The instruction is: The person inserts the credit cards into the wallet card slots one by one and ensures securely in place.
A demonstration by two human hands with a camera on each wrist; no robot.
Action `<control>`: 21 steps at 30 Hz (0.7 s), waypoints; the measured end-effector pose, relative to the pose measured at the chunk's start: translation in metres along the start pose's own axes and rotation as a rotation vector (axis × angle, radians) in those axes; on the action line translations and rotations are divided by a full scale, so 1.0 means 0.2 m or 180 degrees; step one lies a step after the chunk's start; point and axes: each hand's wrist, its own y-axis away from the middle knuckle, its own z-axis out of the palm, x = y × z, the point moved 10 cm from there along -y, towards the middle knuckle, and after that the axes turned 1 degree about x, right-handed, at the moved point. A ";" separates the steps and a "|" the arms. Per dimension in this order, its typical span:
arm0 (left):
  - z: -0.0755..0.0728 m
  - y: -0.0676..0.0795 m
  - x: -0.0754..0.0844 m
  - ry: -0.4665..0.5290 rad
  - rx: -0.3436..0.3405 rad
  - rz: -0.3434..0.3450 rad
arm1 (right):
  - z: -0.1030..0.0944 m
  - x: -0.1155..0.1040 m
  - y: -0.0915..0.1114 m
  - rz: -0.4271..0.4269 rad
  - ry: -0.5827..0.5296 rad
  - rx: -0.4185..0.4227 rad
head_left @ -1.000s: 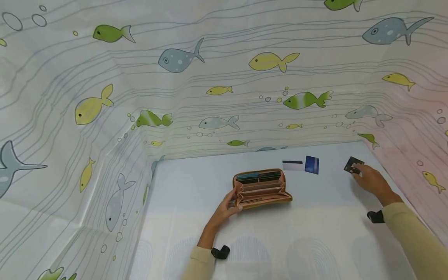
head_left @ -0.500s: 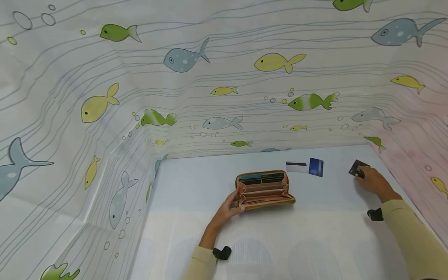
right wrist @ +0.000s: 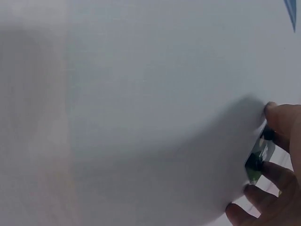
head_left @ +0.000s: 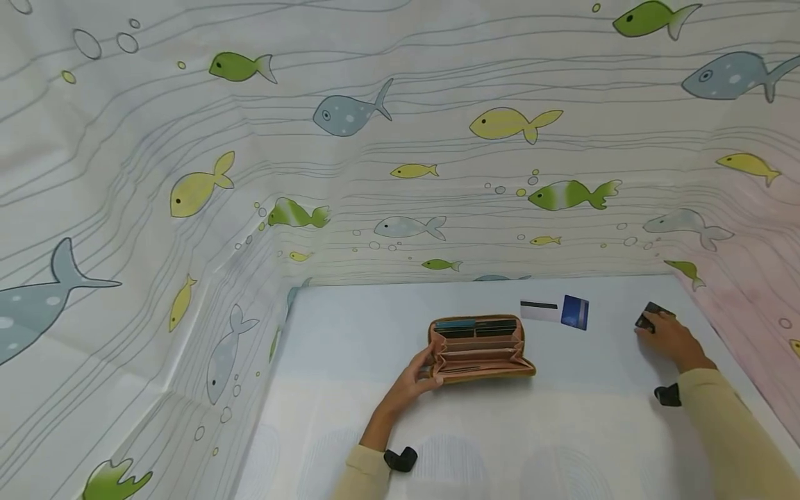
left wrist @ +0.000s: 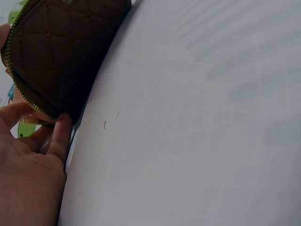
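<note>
A brown quilted zip-around wallet (head_left: 482,347) stands spread apart on the table, its pinkish compartments showing and several cards in the back slots. My left hand (head_left: 409,385) grips its left end; in the left wrist view the thumb and fingers of that hand (left wrist: 33,165) are at the corner of the zipped edge. Far to the right, my right hand (head_left: 676,340) holds a dark card (head_left: 653,314) at the tabletop with its fingertips. Seen from the right wrist, the thumb is by one end of the card (right wrist: 257,162) and fingers lie over it, partly hiding it.
A white card with a black stripe (head_left: 539,310) and a blue card (head_left: 575,312) lie side by side behind and right of the wallet. The pale table (head_left: 350,347) ends at a fish-patterned sheet (head_left: 362,257) along the back and sides.
The whole head view has shifted, so everything appears lower and further right. My right fingers cover slightly more of the dark card. The left hand keeps its hold on the wallet.
</note>
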 end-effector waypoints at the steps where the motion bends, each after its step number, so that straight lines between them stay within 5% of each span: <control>1: 0.00 0.00 0.00 0.0016 -0.0007 -0.0001 | 0.00 -0.01 0.00 -0.0010 0.0051 -0.0024; 9: 0.00 0.01 -0.02 0.0049 0.0029 -0.0021 | -0.02 -0.08 0.00 -0.0108 0.0153 0.0016; 16: 0.01 0.01 -0.02 0.0049 -0.0006 -0.0005 | -0.02 -0.03 -0.02 -0.0199 0.0053 0.0150; 21: 0.01 0.00 -0.01 0.0061 -0.0007 0.0013 | -0.01 0.00 -0.03 -0.0149 -0.0011 0.0006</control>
